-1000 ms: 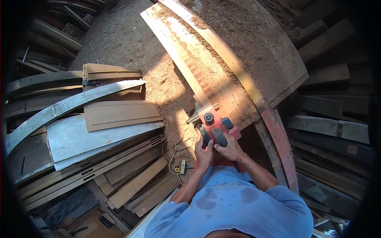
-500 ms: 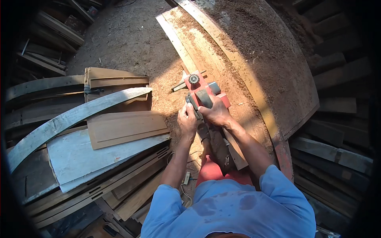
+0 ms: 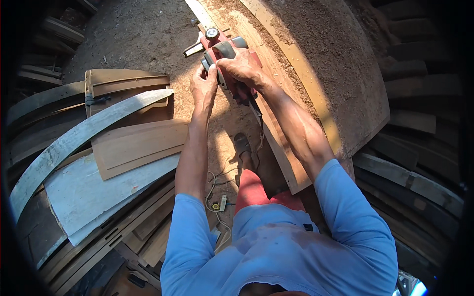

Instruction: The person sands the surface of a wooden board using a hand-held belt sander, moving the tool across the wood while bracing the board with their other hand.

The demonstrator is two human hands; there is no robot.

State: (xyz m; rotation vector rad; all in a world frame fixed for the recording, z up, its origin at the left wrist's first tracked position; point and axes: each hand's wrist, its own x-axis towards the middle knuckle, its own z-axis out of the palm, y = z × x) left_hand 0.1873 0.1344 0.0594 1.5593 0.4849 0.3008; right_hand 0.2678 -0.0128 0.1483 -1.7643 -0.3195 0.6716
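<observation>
A red and black electric hand planer with a round front knob rests along a long wooden board that runs away from me. My right hand is wrapped round its rear handle. My left hand presses against the planer's left side, thumb up and fingers curled on the body; the fingertips are partly hidden. A pale metal side fence with a dark rod sticks out to the left of the tool. The planer's cord trails from its back toward my foot.
At right lies a broad panel strewn with shavings, edged by a yellowish strip. Stacked boards and a curved pale plank stand at left. A power strip and cables lie on the floor near my legs.
Both hands have moved forward and slightly left with the planer along the board. My arms are stretched farther out, and more of the board's near end shows.
</observation>
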